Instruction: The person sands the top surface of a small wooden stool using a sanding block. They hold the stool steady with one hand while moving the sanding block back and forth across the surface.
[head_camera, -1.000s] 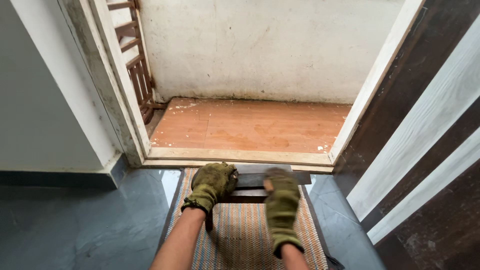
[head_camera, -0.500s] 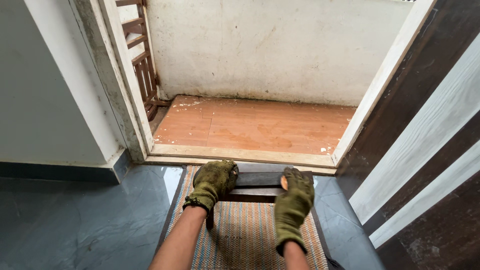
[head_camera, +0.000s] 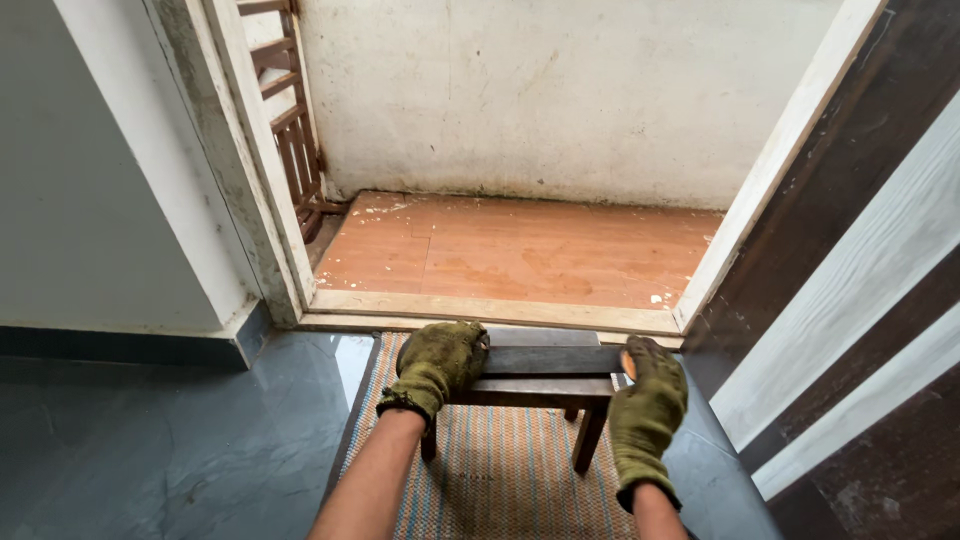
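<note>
Soft daylight enters through the doorway (head_camera: 520, 250), glaring faintly off the glossy dark floor (head_camera: 150, 440); sharp focus, slight edge distortion.

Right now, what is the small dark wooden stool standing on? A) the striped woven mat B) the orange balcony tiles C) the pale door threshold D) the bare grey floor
A: the stool has its legs planted on the striped mat, short of the threshold, with the gloved left hand and right hand gripping its two ends.

Left hand (head_camera: 437, 367), right hand (head_camera: 648, 408): both in olive-green knit work gloves, worn and fuzzy, dark cuffs at wrists. Forearms bare, no sleeves.
</note>
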